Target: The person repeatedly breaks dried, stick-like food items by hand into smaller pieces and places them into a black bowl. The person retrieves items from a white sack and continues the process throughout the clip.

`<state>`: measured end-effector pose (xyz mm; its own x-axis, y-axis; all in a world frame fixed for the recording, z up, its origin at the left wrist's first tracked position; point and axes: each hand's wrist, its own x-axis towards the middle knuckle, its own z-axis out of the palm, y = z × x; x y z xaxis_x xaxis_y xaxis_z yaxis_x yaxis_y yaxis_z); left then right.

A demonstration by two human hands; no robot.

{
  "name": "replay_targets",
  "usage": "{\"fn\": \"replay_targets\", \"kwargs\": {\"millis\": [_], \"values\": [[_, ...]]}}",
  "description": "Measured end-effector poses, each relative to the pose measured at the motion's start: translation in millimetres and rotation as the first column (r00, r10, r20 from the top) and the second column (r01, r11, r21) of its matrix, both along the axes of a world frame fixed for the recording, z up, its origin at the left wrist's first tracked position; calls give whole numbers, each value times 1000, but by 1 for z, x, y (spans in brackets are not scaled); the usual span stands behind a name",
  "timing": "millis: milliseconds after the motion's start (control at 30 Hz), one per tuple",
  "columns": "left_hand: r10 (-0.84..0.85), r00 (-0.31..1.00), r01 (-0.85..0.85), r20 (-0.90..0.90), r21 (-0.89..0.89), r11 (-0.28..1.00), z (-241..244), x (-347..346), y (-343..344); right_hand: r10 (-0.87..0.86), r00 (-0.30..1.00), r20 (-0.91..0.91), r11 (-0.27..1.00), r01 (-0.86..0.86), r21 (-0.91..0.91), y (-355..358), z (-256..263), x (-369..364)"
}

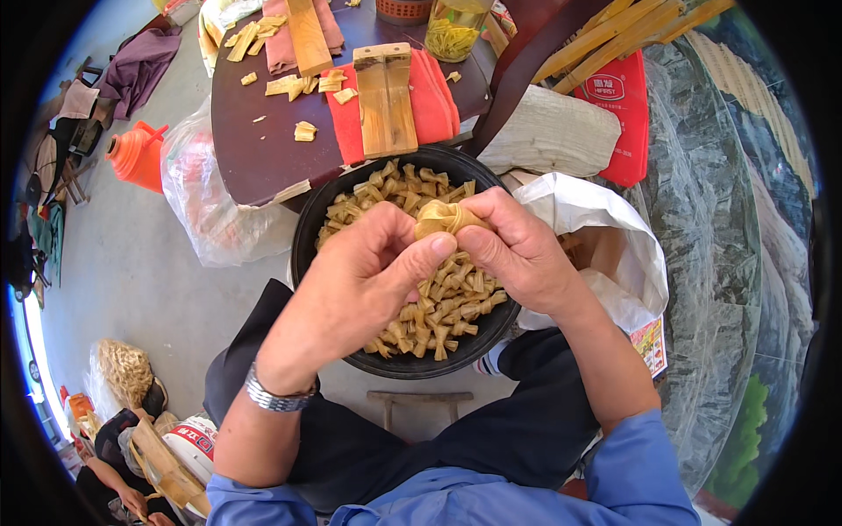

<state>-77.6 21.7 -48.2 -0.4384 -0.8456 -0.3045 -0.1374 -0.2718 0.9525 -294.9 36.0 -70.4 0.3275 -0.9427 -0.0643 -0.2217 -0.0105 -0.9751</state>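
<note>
Between my two hands is a pale yellow, knotted strip, smooth and folded over itself; it looks like bamboo shoot or tofu skin, though I cannot tell which. My left hand pinches its near left side with the thumb, the fingers curled behind. My right hand grips its right end between thumb and forefinger. Directly beneath both hands stands a round black basin, holding many similar small knots with flared ends. My hands and forearms hide part of this heap.
Beyond the basin, a dark wooden surface bears a wooden block on red cloth, loose yellow scraps and a glass jar. An open white sack stands right. Another person's hand shows lower left.
</note>
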Motion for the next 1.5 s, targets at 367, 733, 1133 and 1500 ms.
{"fn": "replay_targets", "kwargs": {"millis": [367, 733, 1133, 1500], "values": [[139, 989, -141, -58, -25, 990, -1, 15, -2, 7, 997, -75, 1000, -4, 31, -9, -3, -6], [167, 953, -55, 251, -400, 915, -8, 27, -16, -60, 970, -236, 990, 27, -142, -7, -2, 8], [-153, 831, 432, 534, -448, 783, -25, -4, 4, 257, 912, -318, 957, -287, -51, -2, -8, 7], [-799, 587, 806, 132, -10, 591, 5, 34, 6, 583, 788, -198, 799, -600, -33, 27, 16, -4]]}}
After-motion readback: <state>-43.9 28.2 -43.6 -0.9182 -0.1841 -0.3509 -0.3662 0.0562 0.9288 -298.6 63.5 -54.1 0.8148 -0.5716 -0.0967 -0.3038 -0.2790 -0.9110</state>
